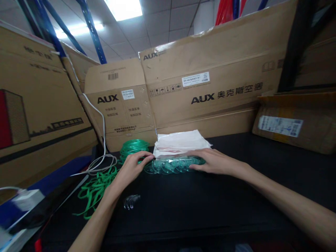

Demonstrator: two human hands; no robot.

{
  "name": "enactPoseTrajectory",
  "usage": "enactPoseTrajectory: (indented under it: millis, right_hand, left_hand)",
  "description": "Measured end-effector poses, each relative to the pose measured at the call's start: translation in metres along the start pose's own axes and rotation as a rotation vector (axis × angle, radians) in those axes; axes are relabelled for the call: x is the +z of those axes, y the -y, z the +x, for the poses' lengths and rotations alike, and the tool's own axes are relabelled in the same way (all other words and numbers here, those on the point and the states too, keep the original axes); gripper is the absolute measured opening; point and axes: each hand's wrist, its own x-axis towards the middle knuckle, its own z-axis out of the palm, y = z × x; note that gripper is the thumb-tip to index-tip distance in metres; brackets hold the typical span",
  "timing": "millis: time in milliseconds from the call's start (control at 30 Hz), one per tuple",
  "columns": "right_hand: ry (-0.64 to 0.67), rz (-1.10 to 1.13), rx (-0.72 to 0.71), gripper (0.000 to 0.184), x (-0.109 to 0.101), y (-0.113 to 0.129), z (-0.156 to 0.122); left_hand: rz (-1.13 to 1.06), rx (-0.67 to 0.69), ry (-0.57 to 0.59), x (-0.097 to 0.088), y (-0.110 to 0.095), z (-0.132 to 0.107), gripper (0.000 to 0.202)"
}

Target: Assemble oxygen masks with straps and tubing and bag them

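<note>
A row of overlapping, see-through greenish round pieces in clear plastic [172, 166] lies across the black table. My right hand [210, 161] grips the right end of this row, thumb in front and fingers behind. At its left end, my left hand [135, 167] is closed, thumb and forefinger pinched together. Whatever sits between those fingertips is too small to make out. Just behind the row is a stack of white sheets or bags [181, 140]. A pile of green clear round rings [134, 146] stands behind my left hand.
Green strips [98, 187] lie tangled left of my left forearm. Small clear plastic pieces [131, 201] rest nearer the front. White cables [103, 159] and a white plug [28, 199] are at left. Large cardboard panels [223, 77] wall the back; a cardboard box [315, 120] stands right.
</note>
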Motion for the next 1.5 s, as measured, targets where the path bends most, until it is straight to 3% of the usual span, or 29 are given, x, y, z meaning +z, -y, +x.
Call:
enactPoseTrajectory:
  millis: [133,433,700,967,1267,1500]
  right_hand:
    - [-0.004,-0.012,0.001,0.054,0.001,-0.001,0.000]
    - [0.004,-0.015,-0.012,0.053,-0.001,0.001,-0.001]
    - [0.009,-0.027,-0.005,0.053,-0.001,0.003,-0.001]
    - [0.006,-0.042,0.010,0.053,0.000,0.003,0.000]
    - [0.003,-0.060,0.020,0.054,0.000,0.003,-0.001]
    - [0.004,-0.065,0.018,0.055,0.001,0.005,-0.001]
  left_hand:
    - [0.049,-0.052,0.022,-0.005,0.004,-0.002,0.037]
    - [-0.026,-0.149,0.260,-0.011,0.014,-0.008,0.036]
    - [-0.021,-0.109,0.174,-0.014,0.010,-0.005,0.028]
    - [-0.138,-0.202,0.167,-0.012,0.010,-0.004,0.042]
    - [-0.368,-0.369,0.126,0.010,0.026,0.000,0.055]
    - [-0.367,-0.349,0.106,0.008,0.018,0.000,0.050]
